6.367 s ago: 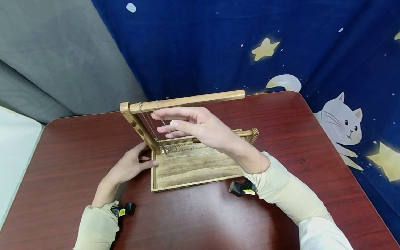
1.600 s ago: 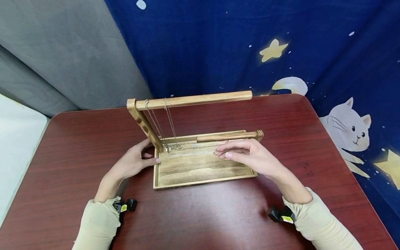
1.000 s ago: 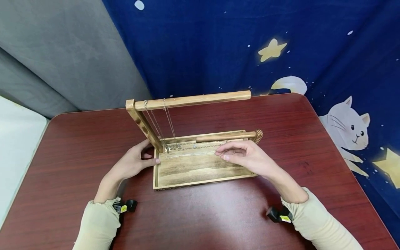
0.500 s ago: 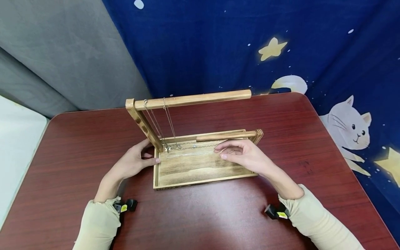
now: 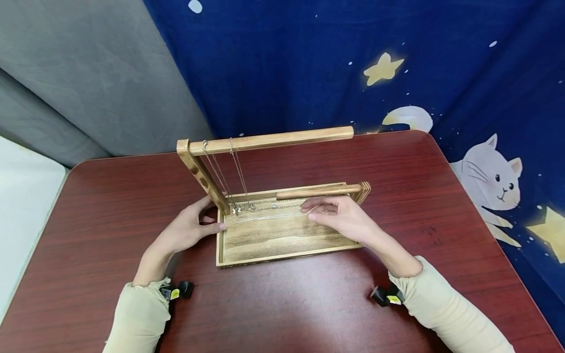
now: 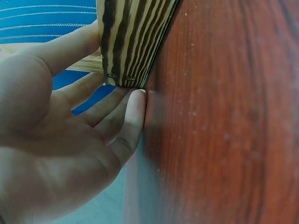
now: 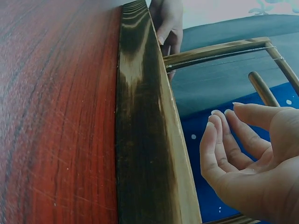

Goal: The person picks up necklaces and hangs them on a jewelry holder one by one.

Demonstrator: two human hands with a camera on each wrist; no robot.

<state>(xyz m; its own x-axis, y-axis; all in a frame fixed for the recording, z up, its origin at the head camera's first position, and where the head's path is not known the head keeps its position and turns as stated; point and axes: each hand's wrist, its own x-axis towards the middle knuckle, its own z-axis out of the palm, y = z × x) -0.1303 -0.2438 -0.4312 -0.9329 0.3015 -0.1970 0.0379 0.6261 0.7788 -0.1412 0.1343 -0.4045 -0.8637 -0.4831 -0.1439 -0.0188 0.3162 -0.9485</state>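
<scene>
A wooden jewelry stand (image 5: 282,242) has a tray base, a left post and a high bar (image 5: 291,139). Two thin necklaces (image 5: 239,169) hang from that bar near the post, their pendants down at the tray. More chains lie along the tray, among them a fine silver necklace (image 5: 265,217). At the tray's left end my left hand (image 5: 187,229) grips the stand, thumb on the rim, other fingers partly hidden behind the post. Over the right half of the tray, my right hand (image 5: 342,218) has its fingers loosely bent at the silver chain's right end, with a gap between thumb and fingertips.
A shorter, lower wooden bar (image 5: 318,191) runs above the tray's back edge from a slatted right-hand support (image 5: 363,191). Everything stands on a dark red wooden table (image 5: 273,304). Grey and blue star-patterned curtains (image 5: 282,63) hang behind it.
My right hand has come down from the hanging necklaces to the right half of the tray, then shifted slightly left. The left hand keeps its grip on the tray end.
</scene>
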